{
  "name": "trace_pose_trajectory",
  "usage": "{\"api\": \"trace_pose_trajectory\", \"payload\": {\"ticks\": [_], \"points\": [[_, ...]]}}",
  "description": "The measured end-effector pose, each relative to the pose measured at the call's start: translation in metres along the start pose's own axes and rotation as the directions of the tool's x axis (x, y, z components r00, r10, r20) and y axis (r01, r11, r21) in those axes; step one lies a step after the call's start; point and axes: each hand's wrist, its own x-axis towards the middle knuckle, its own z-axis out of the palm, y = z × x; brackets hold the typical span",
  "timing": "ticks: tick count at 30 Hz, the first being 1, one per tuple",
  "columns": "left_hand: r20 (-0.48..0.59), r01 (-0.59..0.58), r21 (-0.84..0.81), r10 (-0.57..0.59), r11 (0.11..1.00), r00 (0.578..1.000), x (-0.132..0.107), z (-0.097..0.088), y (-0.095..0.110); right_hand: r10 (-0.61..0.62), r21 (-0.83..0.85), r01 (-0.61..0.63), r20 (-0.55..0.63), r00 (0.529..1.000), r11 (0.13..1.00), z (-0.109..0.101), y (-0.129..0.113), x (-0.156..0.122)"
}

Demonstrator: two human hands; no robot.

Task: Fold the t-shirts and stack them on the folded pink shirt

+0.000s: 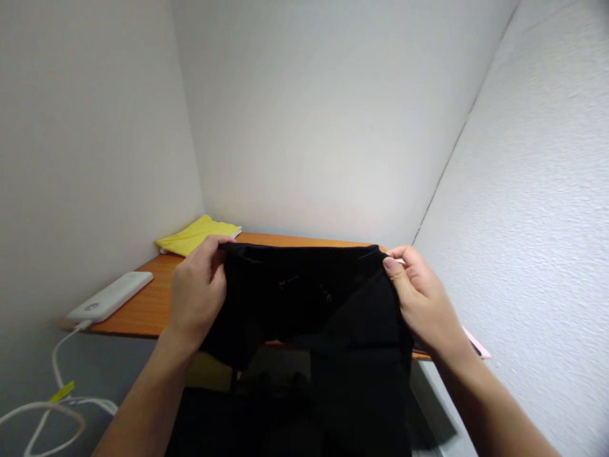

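Black pants (309, 298) hang in front of me, their top edge stretched nearly straight between my two hands. My left hand (198, 295) pinches the upper left corner, thumb and fingers closed on the cloth. At the opposite corner my right hand (419, 292) grips the fabric, with the thumb on the near side. Small pale marks show on the dark cloth below the edge. A gap appears between the two hanging parts, and the lower ends merge into dark areas that I cannot make out.
Behind the cloth is a wooden desk (143, 311) set against white walls. A folded yellow cloth (197, 236) lies at its back left. Near the left edge rests a white power bank (111, 297), its white cable (57, 362) hanging down. Something pink (477, 343) shows beyond my right wrist.
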Motion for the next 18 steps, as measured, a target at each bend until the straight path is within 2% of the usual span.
{"api": "trace_pose_trajectory", "payload": {"ticks": [3,4,6,7,9,10,11,12,13,15,16,17,18], "points": [[-0.072,-0.042,0.204,0.058,0.978,0.996,-0.007,-0.010,0.001,-0.085,-0.088,0.087,0.021,0.996,0.992,-0.011,-0.010,-0.019],[-0.088,-0.070,0.227,0.092,0.971,0.992,-0.012,-0.013,-0.001,-0.118,-0.101,0.124,0.060,0.991,0.987,-0.013,-0.011,-0.028],[-0.085,-0.197,0.216,0.219,0.956,0.972,-0.025,-0.019,-0.010,-0.133,-0.102,0.159,0.224,0.966,0.982,-0.017,-0.010,-0.048],[-0.068,-0.281,0.194,0.298,0.940,0.952,-0.032,-0.022,-0.016,-0.117,-0.096,0.158,0.337,0.934,0.983,-0.020,-0.007,-0.057],[0.014,-0.412,0.126,0.414,0.902,0.910,-0.047,-0.027,-0.025,-0.065,-0.094,0.136,0.536,0.842,0.986,-0.027,0.005,-0.069],[0.080,-0.443,0.080,0.437,0.893,0.896,-0.055,-0.029,-0.027,-0.038,-0.099,0.119,0.589,0.807,0.988,-0.032,0.012,-0.071],[0.170,-0.446,0.020,0.437,0.895,0.883,-0.063,-0.032,-0.028,-0.017,-0.105,0.102,0.608,0.794,0.989,-0.039,0.020,-0.072],[0.282,-0.418,-0.050,0.415,0.907,0.865,-0.070,-0.034,-0.027,0.000,-0.117,0.087,0.595,0.804,0.989,-0.046,0.028,-0.072],[0.411,-0.363,-0.121,0.380,0.924,0.829,-0.077,-0.037,-0.024,0.016,-0.134,0.072,0.563,0.826,0.988,-0.054,0.035,-0.071],[0.656,-0.201,-0.219,0.296,0.955,0.694,-0.089,-0.044,-0.017,0.030,-0.176,0.061,0.474,0.880,0.983,-0.069,0.044,-0.073],[0.740,-0.117,-0.236,0.256,0.965,0.622,-0.094,-0.048,-0.014,0.029,-0.201,0.065,0.431,0.902,0.977,-0.076,0.046,-0.076],[0.789,-0.048,-0.241,0.225,0.969,0.573,-0.098,-0.052,-0.012,0.022,-0.232,0.072,0.381,0.924,0.970,-0.081,0.045,-0.080],[0.808,0.006,-0.240,0.196,0.971,0.556,-0.100,-0.056,-0.012,0.004,-0.269,0.085,0.314,0.949,0.959,-0.084,0.043,-0.086]]}}
